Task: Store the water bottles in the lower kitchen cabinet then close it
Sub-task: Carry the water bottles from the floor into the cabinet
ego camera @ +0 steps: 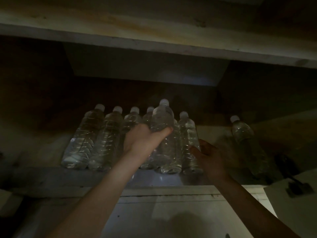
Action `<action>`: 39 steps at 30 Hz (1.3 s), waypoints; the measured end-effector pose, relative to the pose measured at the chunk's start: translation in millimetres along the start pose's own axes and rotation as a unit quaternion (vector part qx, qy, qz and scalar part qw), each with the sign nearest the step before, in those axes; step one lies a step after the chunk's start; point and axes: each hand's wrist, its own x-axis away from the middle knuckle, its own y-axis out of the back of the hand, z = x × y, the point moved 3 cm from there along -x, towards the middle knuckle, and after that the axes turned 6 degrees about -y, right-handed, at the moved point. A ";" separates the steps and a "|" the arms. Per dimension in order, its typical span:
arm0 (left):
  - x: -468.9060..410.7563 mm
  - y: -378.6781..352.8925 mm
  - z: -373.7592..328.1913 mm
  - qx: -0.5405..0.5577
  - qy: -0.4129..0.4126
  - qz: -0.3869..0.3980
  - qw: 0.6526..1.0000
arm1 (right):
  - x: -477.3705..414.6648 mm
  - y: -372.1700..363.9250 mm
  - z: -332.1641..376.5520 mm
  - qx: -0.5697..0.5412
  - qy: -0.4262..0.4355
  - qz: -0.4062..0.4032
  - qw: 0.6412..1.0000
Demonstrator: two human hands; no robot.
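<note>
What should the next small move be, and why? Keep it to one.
Probably push the held bottle into the row and let go. The left hand grips its upper body, it looks forward of the lined-up bottles, and the right hand is beside the next bottle.

In the left hand (145,140), a water bottle (162,117); right hand (211,158) beside bottle row (103,138)

The cabinet floor (42,152) is dim and pale, with a worn front edge on the near side. Clear, white-capped water bottles (82,138) stand upright on it in a row, packed side by side from the left toward the middle. A nearer bottle (169,158) stands just in front of that row. Well apart at the right, a lone bottle (247,145) stands by itself.
</note>
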 end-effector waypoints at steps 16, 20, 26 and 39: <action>26.8 -17.1 14.2 0.228 -0.094 -0.011 0.969 | 18.9 5.2 -9.9 -0.016 0.001 0.011 1.000; 22.9 -17.8 16.1 0.276 -0.094 -0.022 0.956 | 19.1 5.1 -10.2 -0.025 -0.003 0.012 1.000; 17.9 -20.2 14.6 0.298 -0.088 -0.019 0.950 | 13.9 3.2 -11.3 -0.038 0.001 0.014 0.999; 75.7 -25.9 30.2 0.273 -0.073 -0.076 0.956 | 67.8 2.1 -12.3 0.015 0.016 -0.026 0.999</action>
